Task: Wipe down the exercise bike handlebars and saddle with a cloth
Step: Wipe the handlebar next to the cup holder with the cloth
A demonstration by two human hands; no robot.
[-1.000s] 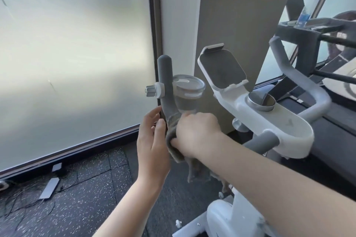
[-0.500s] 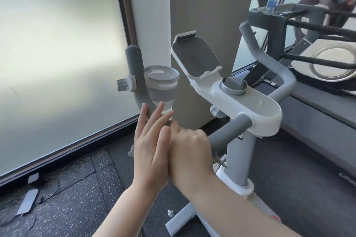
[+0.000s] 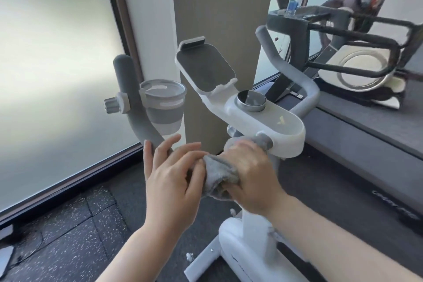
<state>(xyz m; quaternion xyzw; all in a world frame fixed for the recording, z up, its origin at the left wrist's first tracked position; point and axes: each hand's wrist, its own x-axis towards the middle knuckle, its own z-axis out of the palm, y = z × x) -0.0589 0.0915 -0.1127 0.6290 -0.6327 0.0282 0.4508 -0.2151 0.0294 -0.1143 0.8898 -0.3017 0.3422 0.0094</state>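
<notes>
The grey cloth (image 3: 219, 173) is bunched around the left handlebar (image 3: 135, 107) of the exercise bike, on the stretch just left of the white console (image 3: 283, 128) and close to where the bar runs into it. The right hand (image 3: 249, 174) has its fingers curled over the cloth and the bar beneath, gripping both together; the left hand (image 3: 170, 174) lies beside it with fingers spread and nearly straight, fingertips touching the bar and the loose edge of the cloth without closing on either. The cloth looks soft, light and floppy, so it should wrap round the tube easily and is best held as a wad in the palm, letting the fingers squeeze it against the bar; its hanging end could slip free if the grip loosens. The bar's covering looks matte and slightly padded, likely to drag against the fabric rather than slide. Left of the console, a cup holder (image 3: 162, 107) clamped to the upright of the bar looks empty. Further left of the console the tablet tray (image 3: 206, 68) holds nothing. The saddle is out of view.
</notes>
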